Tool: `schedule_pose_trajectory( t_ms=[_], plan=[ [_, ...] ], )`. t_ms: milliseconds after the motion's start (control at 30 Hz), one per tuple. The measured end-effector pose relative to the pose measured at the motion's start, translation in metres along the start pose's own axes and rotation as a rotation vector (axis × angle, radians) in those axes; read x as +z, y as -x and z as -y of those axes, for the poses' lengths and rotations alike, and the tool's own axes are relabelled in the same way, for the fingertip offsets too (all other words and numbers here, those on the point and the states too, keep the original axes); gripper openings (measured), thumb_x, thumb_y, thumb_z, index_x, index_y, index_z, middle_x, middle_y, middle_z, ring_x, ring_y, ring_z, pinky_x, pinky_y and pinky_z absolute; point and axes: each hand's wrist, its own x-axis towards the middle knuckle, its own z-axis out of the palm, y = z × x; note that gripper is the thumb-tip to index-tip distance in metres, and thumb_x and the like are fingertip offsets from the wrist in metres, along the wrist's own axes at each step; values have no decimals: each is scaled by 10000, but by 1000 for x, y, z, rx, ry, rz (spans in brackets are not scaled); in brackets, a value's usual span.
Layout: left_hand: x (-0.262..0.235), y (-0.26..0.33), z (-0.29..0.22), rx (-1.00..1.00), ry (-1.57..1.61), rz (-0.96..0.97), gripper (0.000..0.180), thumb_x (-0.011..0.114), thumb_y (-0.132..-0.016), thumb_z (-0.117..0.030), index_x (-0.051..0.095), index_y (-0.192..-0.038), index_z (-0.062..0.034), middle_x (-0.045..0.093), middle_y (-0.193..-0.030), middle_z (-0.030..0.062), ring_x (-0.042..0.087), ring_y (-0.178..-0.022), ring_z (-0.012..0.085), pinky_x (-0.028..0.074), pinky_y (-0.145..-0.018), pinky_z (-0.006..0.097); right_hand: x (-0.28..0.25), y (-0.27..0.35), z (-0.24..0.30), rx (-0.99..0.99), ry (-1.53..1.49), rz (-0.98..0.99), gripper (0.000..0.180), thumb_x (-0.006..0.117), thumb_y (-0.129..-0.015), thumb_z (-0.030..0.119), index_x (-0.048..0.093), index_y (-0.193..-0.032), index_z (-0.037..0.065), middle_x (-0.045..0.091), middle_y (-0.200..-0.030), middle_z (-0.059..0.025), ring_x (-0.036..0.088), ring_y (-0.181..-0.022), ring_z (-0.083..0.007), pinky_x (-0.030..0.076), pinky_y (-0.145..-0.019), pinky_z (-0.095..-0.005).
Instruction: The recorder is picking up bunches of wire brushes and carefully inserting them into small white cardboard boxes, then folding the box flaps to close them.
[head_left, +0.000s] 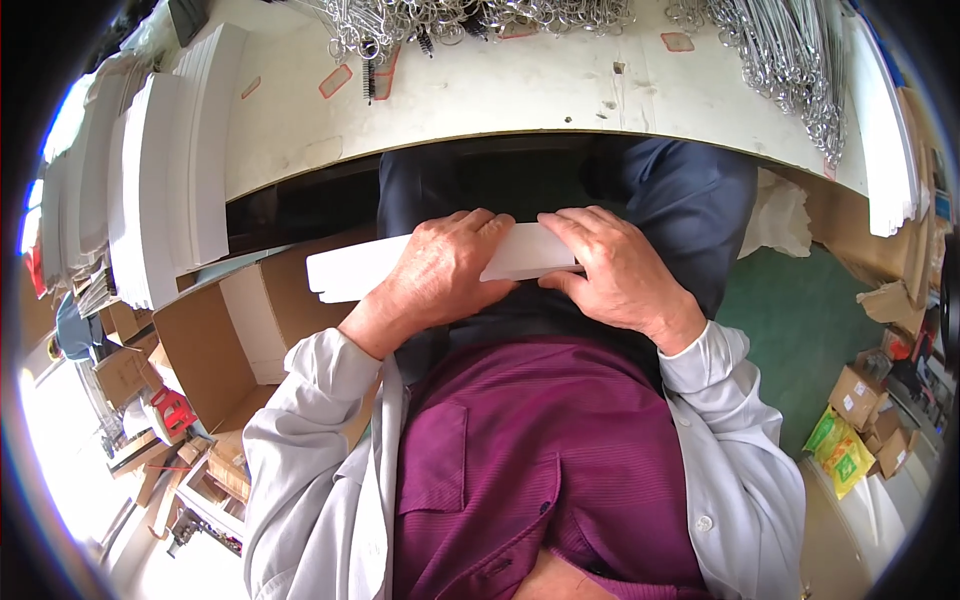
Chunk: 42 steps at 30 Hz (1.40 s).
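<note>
I hold a long flat white cardboard piece (pixel 350 268) across my lap, below the table edge. My left hand (pixel 445 272) is closed over its middle, fingers curled on top. Gripping the same piece at its right end, my right hand (pixel 615 268) has its fingers bent over the upper edge. The two hands sit close together, almost touching. The piece's left end sticks out free past my left hand, over an open brown box (pixel 215 345).
A white table (pixel 560 95) lies ahead with piles of metal wire parts (pixel 790 60) along its far side. Stacks of white flat cardboard (pixel 165 190) stand at the left and far right. Small cartons and yellow-green packets (pixel 845 455) sit on the floor at right.
</note>
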Motion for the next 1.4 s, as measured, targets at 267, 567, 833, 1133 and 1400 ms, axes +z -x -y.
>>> schedule_pose_trajectory(
  t_ms=[267, 567, 833, 1133, 1400],
  plan=[
    [16, -6, 0, 17, 47, -22, 501, 806, -729, -167, 639, -1167, 11, 697, -1047, 201, 694, -953, 396, 575, -816, 458, 7, -7, 7, 17, 70, 72, 492, 804, -843, 216, 620, -1208, -57, 670, -1044, -193, 648, -1016, -356, 511, -951, -449],
    [-2, 0, 11, -29, 23, -30, 568, 853, -745, -202, 629, -1220, 16, 693, -1118, 218, 684, -1036, 411, 564, -894, 464, 8, -6, 0, 0, 66, -7, 493, 793, -847, 207, 622, -1244, -30, 661, -1092, -179, 628, -1064, -361, 505, -961, -456],
    [7, -4, 2, -10, -38, 43, 584, 846, -742, -222, 622, -1218, 33, 692, -1127, 217, 686, -1021, 399, 568, -883, 459, 10, -9, 11, 12, 182, 70, 514, 783, -875, 272, 617, -1236, -55, 666, -1046, -186, 656, -1004, -347, 522, -942, -450],
    [5, 4, 7, 56, 9, -61, 578, 850, -762, -244, 631, -1220, 33, 692, -1139, 228, 685, -1040, 400, 563, -898, 466, 10, -6, 10, 22, 94, 119, 483, 762, -896, 266, 603, -1225, -50, 666, -1031, -185, 664, -981, -337, 533, -912, -444],
    [-3, 4, 13, -20, -59, -1, 632, 885, -743, -294, 630, -1225, 27, 692, -1109, 221, 685, -1012, 406, 560, -886, 467, 4, -9, 4, -6, 167, 67, 470, 781, -874, 227, 611, -1208, -56, 673, -1007, -182, 666, -970, -339, 534, -906, -439]
  ],
)
